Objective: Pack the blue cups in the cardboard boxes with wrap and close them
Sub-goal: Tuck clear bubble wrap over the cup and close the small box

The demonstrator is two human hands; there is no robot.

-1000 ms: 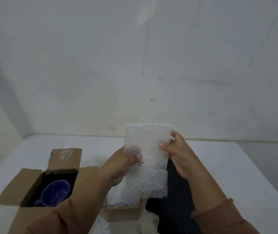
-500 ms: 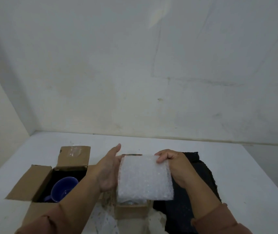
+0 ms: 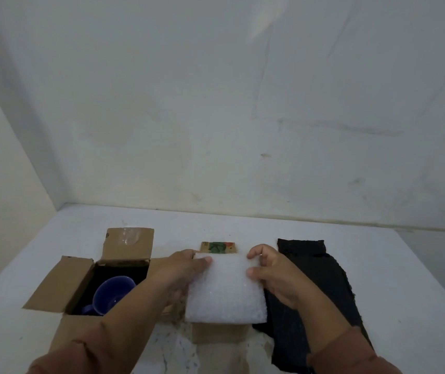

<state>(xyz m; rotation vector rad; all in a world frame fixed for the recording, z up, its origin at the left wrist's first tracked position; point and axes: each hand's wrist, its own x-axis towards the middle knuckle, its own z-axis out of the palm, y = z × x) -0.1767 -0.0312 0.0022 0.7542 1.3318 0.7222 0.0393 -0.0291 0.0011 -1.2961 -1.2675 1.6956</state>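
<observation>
Bench (image 3: 351,265): white, carries all items; black cloth (image 3: 310,279): flat at right, untouched; open cardboard box (image 3: 81,279): left, flaps spread, blue cup (image 3: 113,292) inside, no wrap over it yet; second cardboard box (image 3: 217,332): centre, smaller, mouth now covered; bubble wrap (image 3: 225,290): folded pad, a second ago held upright in the air, since lowered flat onto that box; contents beneath hidden; left hand (image 3: 186,271) and right hand (image 3: 272,276): each pinching a far corner of the pad, fingers curled, thumbs on top; judgement: padding step nearly done here, tucking and flap closing remain.
</observation>
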